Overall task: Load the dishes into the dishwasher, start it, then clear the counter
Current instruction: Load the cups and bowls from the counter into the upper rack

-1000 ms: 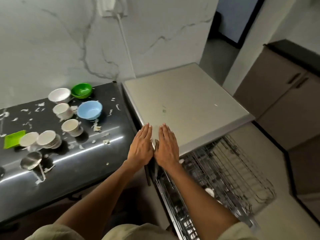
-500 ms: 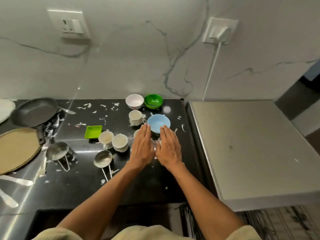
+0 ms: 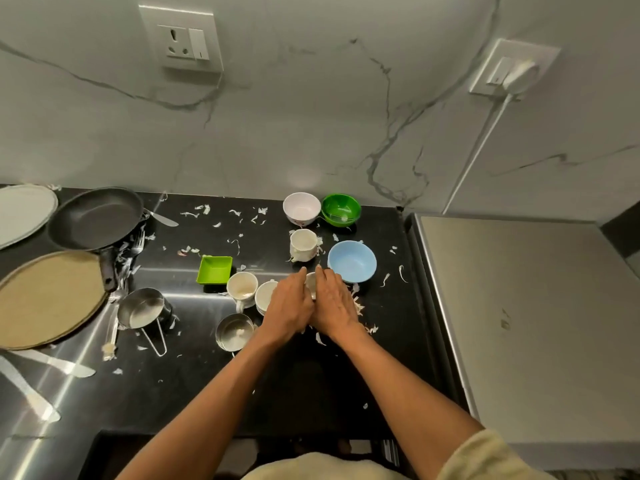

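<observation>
Dirty dishes stand on the black counter (image 3: 311,375): a white bowl (image 3: 301,207), a green bowl (image 3: 341,209), a blue bowl (image 3: 351,261), a white cup (image 3: 303,244), another white cup (image 3: 242,287), a green square dish (image 3: 214,269) and a steel cup (image 3: 234,331). My left hand (image 3: 289,306) and my right hand (image 3: 334,304) lie side by side with straight fingers, close on either side of a small white cup (image 3: 310,284) that they mostly hide. My left hand also covers part of a white stack (image 3: 265,294).
At the left are a frying pan (image 3: 95,218), a tan round plate (image 3: 45,299), a grey plate (image 3: 20,213), a handled steel cup (image 3: 142,308) and knives (image 3: 52,363). Pale scraps litter the counter. The dishwasher's grey top (image 3: 530,323) adjoins it at the right.
The view swung left from the open dishwasher to the counter. Both hands, still together, moved from the dishwasher's top edge to the cups and dropped lower around one.
</observation>
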`<state>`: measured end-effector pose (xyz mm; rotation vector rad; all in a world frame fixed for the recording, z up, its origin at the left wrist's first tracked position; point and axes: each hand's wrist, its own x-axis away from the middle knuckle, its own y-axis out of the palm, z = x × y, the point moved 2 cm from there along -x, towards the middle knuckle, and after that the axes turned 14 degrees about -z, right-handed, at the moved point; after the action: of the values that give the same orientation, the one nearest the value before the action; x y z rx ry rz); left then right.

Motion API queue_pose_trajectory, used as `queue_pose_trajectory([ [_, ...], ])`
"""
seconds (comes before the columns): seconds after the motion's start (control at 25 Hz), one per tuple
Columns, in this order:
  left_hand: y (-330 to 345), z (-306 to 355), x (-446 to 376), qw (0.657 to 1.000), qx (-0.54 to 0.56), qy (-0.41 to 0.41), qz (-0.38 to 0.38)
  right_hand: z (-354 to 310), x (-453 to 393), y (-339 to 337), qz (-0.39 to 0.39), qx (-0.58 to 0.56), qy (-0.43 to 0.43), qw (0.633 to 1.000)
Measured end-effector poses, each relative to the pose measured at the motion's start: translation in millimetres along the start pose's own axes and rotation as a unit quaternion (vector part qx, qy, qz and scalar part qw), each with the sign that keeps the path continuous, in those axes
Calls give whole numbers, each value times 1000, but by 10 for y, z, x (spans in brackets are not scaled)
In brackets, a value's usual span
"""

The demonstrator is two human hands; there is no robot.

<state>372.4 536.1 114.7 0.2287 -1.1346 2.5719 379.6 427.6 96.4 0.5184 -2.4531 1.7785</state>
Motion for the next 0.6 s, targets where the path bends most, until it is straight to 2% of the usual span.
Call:
queue_pose_trajectory([
  [0.16, -54, 14, -22, 999, 42, 14, 29, 43, -27, -41, 25, -106, 16, 994],
  [0.28, -121, 110, 32, 991, 113, 45, 53, 82, 27, -94, 84, -200, 43, 975],
  [0.44, -76, 164, 103, 975, 209, 64, 31, 173, 295, -242, 175, -299, 52, 937],
  [0.6, 82, 282, 170, 953, 292, 74, -44, 345, 743, -296, 202, -390, 80, 895],
])
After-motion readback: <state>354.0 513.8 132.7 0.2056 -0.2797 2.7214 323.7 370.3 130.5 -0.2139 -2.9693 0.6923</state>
